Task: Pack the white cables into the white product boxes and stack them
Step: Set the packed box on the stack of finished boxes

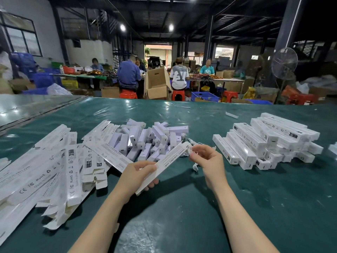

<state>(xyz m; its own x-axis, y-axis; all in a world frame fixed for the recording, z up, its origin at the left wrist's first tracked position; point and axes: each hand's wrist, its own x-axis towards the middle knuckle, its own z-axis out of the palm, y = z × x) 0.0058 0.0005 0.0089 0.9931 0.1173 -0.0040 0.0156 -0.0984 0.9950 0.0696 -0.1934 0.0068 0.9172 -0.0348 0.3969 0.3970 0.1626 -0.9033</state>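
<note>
white cable (195, 167) goes into a long white box (169, 159) above a green table (182, 207), the box slanting from seven o'clock up to one o'clock between a packer's two hands. left hand (135, 173) grips the box's lower end, fingers curled under it and thumb on top. right hand (207, 159) pinches the cable at the box's open mouth, with a loose tail and plug hanging free below that hand at six o'clock. how much of the cable is inside cannot be seen.

the hanging tail looks the likeliest trouble. pushed in too fast, it could bunch at the mouth, buckle the flap or get caught in the closure, and a snag on the table could pull it back out. the left grip sits far from the mouth, so a hard push may bend the thin card or tip the box.

at three o'clock a stack of packed boxes (269, 141) lies criss-crossed and uneven; another box set on its edge could slide off. flat boxes (54, 170) spread at nine o'clock, and a heap of small white parts (145, 139) lies at twelve, close enough for a stray piece to tangle with the cable.
</note>
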